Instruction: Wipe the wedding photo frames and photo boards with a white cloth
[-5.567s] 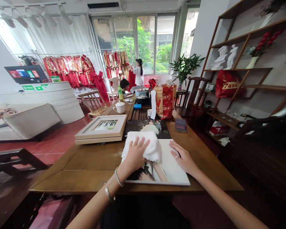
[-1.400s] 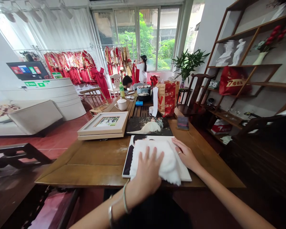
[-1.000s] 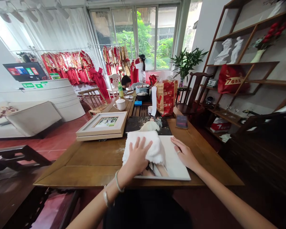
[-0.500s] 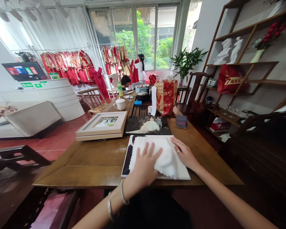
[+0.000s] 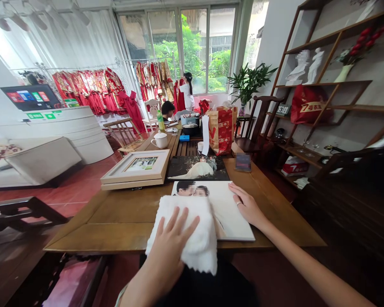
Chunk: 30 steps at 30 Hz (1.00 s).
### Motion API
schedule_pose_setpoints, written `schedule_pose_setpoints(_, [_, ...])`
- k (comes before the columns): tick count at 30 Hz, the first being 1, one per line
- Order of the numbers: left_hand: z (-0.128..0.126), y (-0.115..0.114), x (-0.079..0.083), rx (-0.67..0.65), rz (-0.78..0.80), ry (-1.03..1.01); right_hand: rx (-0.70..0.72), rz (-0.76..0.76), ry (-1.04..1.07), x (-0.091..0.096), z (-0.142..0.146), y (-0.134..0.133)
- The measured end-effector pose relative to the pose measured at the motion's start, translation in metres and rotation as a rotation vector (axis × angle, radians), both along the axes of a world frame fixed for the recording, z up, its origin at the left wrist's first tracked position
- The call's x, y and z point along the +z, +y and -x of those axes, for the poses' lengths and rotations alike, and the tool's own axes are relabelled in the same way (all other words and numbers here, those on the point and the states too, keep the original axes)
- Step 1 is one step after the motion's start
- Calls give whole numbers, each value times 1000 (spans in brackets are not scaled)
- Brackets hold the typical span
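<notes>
A white cloth (image 5: 200, 228) lies over the lower left of a photo panel (image 5: 230, 209), partly hanging past the table's near edge. My left hand (image 5: 169, 238) rests flat on the cloth with its fingers spread. On the panel's right side lies my right hand (image 5: 248, 207), fingers stretched out near the top right corner, a ring on one of them. The panel shows a couple on a white ground, and the cloth hides much of its left half. Just behind it is a dark photo panel (image 5: 198, 167) with a pale gown.
Light wooden picture frames (image 5: 134, 170) are stacked on the wooden table (image 5: 115, 217) at the left. Behind stand a white lidded cup (image 5: 160, 140), a red and tan paper bag (image 5: 222, 130) and a small dark square stand (image 5: 243, 162). Two people are farther back.
My left hand has slid the cloth down and left toward me, uncovering the couple's heads and more of the panel's right part. My right hand has stayed in place on the panel.
</notes>
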<state>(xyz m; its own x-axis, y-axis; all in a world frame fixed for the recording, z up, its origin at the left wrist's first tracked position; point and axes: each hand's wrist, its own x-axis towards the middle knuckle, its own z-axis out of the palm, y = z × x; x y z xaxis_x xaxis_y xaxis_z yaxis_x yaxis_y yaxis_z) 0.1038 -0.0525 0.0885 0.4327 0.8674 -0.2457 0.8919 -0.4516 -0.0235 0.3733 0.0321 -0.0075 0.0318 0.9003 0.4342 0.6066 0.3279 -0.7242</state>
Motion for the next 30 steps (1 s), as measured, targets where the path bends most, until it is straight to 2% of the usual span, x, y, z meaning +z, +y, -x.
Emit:
schedule_pose_setpoints(3, [1, -12, 4, -19, 16, 4, 2, 10, -3, 1, 0, 0])
schedule_pose_setpoints(5, [0, -3, 4, -31, 22, -17, 1, 12, -2, 1, 0, 0])
schedule_pose_setpoints(12, [-10, 83, -13, -134, -68, -120, 1, 26, -27, 0, -1, -4])
schedule_pose_setpoints(14, [-13, 100, -17, -141, -77, -136, -2, 24, -34, -1, -1, -4])
schedule_pose_setpoints(16, [-14, 105, -17, -135, -89, -145, -4, 12, -33, -2, -2, -4])
schedule_pose_setpoints(19, [-15, 88, -12, -95, -70, -125, -3, 3, -33, -3, -3, -3])
schedule_pose_setpoints(22, [-16, 47, -3, -45, -15, -76, -15, 8, -45, -3, -2, -2])
schedule_pose_setpoints(26, [-21, -7, 7, -26, 159, 22, -9, 3, -69, -2, -1, -1])
schedule_pose_setpoints(28, [-22, -18, 10, -58, 211, 31, -6, 1, -80, -3, -2, -1])
schedule_pose_setpoints(30, [-22, -14, 12, -86, 193, -6, -9, 2, -83, -3, -3, -1])
